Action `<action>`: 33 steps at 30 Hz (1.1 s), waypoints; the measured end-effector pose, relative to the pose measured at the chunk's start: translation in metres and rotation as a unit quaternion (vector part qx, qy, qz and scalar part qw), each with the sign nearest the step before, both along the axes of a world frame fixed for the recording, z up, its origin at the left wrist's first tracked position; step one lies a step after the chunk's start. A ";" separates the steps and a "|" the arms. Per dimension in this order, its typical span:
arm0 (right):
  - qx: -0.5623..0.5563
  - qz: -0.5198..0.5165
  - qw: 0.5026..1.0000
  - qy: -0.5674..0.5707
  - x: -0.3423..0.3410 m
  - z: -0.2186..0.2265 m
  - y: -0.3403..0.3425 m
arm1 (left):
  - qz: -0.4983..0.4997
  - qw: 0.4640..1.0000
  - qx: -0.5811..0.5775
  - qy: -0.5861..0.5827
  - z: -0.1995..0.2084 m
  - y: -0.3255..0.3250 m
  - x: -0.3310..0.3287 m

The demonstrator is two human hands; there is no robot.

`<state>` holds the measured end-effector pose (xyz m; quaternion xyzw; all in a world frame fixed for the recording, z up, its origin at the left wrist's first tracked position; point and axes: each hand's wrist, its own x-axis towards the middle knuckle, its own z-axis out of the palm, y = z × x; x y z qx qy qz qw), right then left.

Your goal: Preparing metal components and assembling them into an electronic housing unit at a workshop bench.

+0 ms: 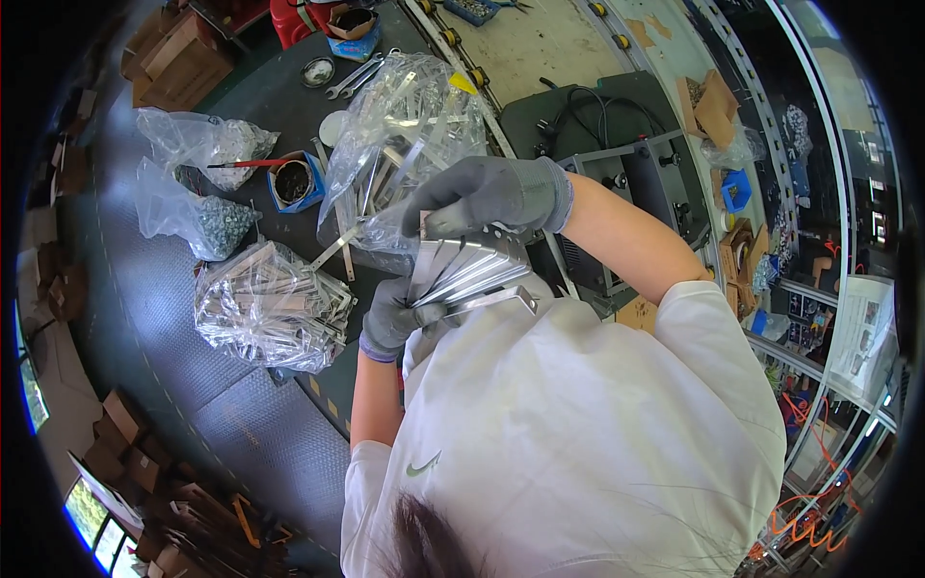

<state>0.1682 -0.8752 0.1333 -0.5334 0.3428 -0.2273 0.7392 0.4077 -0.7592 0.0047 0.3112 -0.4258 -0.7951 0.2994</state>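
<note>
Nearest: one white shirt [578, 414], worn by the person whose head view I watch remotely.

Left hand [389, 316], grey-gloved: I see its fingers closed around the lower ends of a sheaf of metal strips [472, 273], pinching it together. The sheaf, flat and silvery, lies fanned just in front of the shirt, between both hands.

Right hand [482, 197], grey-gloved: fingers curled at the sheaf's upper end; I cannot tell whether they pinch a piece or merely touch.

Beyond the left hand: one clear bag of strips [270, 313], heaped on the dark table [289, 231]. Beyond the right hand: a second, larger clear bag [409, 135], also full of strips.

To the right: one dark metal frame [631, 183], with a black cable [602, 111] just beyond.

Further left: two clear bags of small hardware [224, 226] [241, 142], side by side; one blue box [297, 185] containing a dark-filled tin, a red-handled tool [252, 164] across its edge.

Farther: wrenches [355, 79], a round tin [318, 70], another blue box [356, 46].

Farthest: one red stool [289, 21]; cardboard cartons [181, 65].
</note>
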 end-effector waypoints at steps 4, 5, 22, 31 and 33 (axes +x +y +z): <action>0.068 0.103 0.987 0.104 0.001 0.007 -0.009 | 0.000 1.000 -0.025 0.014 0.001 -0.001 -0.004; 0.079 0.117 0.983 0.115 0.003 0.009 -0.010 | 0.025 0.998 -0.054 0.021 -0.004 0.000 -0.004; 0.050 0.153 0.984 0.069 0.004 0.016 -0.013 | 0.050 0.996 -0.006 0.079 -0.002 -0.005 -0.009; 0.078 0.074 0.978 0.178 0.013 0.015 -0.010 | 0.073 0.992 0.036 0.092 0.008 -0.001 -0.017; 0.091 0.009 0.994 0.059 0.009 0.016 -0.009 | 0.092 0.987 0.047 0.124 0.008 -0.002 -0.014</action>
